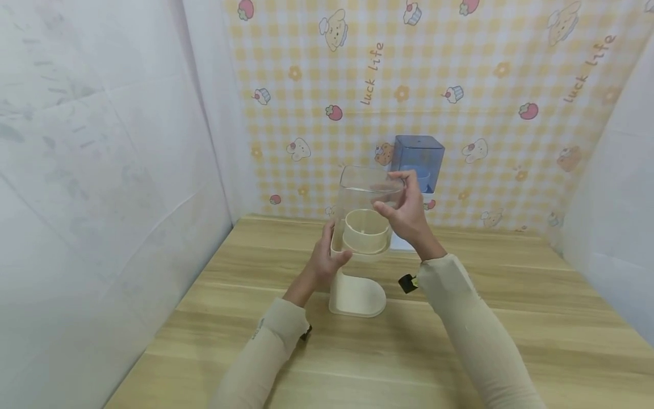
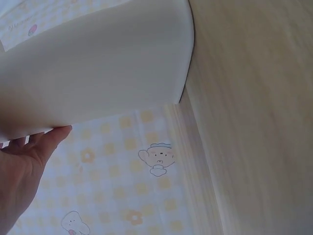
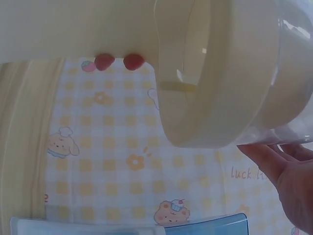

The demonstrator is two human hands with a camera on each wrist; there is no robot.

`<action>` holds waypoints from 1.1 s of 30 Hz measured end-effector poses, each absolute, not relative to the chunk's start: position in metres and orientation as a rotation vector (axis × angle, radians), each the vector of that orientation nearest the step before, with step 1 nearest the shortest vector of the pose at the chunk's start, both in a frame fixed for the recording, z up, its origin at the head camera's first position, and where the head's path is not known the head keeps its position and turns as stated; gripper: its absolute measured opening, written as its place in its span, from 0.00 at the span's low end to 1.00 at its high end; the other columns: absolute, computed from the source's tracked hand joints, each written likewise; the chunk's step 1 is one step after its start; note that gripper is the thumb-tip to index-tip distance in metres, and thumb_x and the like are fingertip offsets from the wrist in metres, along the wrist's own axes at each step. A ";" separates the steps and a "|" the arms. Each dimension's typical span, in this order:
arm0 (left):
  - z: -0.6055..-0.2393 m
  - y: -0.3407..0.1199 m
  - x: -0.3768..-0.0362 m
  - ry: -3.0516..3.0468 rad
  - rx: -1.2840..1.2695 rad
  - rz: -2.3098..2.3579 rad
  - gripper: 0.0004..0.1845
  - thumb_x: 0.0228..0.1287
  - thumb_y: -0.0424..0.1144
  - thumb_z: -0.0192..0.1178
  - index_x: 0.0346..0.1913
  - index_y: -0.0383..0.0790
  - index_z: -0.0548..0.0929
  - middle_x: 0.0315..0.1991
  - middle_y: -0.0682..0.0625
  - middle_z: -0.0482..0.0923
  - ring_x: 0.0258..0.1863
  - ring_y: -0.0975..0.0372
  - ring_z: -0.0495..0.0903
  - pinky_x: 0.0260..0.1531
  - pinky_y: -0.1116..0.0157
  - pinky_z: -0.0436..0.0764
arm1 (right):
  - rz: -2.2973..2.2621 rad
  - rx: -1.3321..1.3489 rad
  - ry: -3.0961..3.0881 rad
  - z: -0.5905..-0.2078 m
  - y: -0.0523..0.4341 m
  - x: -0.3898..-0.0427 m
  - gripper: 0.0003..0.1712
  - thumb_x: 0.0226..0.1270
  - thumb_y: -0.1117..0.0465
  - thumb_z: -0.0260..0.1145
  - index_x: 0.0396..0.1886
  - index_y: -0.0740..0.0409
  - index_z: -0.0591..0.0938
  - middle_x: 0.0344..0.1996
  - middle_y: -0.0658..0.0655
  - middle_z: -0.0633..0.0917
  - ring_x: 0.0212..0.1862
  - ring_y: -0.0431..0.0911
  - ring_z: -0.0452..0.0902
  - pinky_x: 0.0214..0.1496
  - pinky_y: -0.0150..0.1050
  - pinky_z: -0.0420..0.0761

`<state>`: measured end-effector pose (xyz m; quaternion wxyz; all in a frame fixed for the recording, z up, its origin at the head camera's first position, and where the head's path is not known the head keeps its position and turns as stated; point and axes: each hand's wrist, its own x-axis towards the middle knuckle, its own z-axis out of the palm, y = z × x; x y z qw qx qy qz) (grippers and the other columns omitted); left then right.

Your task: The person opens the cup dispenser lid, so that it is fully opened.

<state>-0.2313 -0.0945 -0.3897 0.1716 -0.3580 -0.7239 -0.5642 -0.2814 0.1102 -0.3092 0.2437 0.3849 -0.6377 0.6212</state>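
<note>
A dispenser-like holder with a clear, square-cornered container (image 1: pixel 360 180) stands on the table, a cream round collar (image 1: pixel 365 241) inside its lower part. Beneath it, the cream stand (image 1: pixel 360 295) has a rounded foot. My left hand (image 1: pixel 323 260) grips the stand's upright at the container's lower left; the left wrist view shows that hand (image 2: pixel 24 171) at the edge of the broad cream panel (image 2: pixel 107 63). High on the container's right side, my right hand (image 1: pixel 407 210) holds the clear wall, thumb in front. In the right wrist view, left fingertips (image 3: pixel 133 61) show past the stand's edge.
Behind my right hand is a similar holder with a blue see-through container (image 1: pixel 419 153) and a white foot (image 1: pixel 401 244). A checked cloth (image 1: pixel 306 74) hangs behind the wooden table (image 1: pixel 511 307). White curtains (image 1: pixel 102 170) flank both sides.
</note>
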 end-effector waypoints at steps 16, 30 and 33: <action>-0.392 -0.096 -0.234 -2.001 -1.046 -1.641 0.57 0.60 0.74 0.53 0.72 0.26 0.56 0.52 0.34 0.76 0.47 0.56 0.77 0.49 0.63 0.79 | 1.889 1.069 -1.858 -0.316 0.101 -0.266 0.61 0.46 0.47 0.83 0.71 0.46 0.51 0.65 0.64 0.72 0.62 0.60 0.74 0.63 0.55 0.74; -0.392 -0.093 -0.239 -1.942 -1.088 -1.623 0.50 0.63 0.70 0.55 0.62 0.21 0.67 0.45 0.32 0.78 0.42 0.62 0.77 0.44 0.65 0.80 | 1.630 1.033 -2.044 -0.301 0.104 -0.264 0.52 0.49 0.67 0.79 0.67 0.54 0.54 0.59 0.65 0.77 0.54 0.61 0.80 0.57 0.59 0.77; -0.392 -0.093 -0.239 -1.950 -1.087 -1.609 0.51 0.63 0.71 0.55 0.63 0.21 0.67 0.46 0.32 0.78 0.43 0.61 0.77 0.45 0.64 0.80 | 1.600 1.018 -2.076 -0.299 0.105 -0.264 0.53 0.49 0.66 0.80 0.67 0.55 0.54 0.59 0.64 0.78 0.54 0.61 0.80 0.57 0.58 0.78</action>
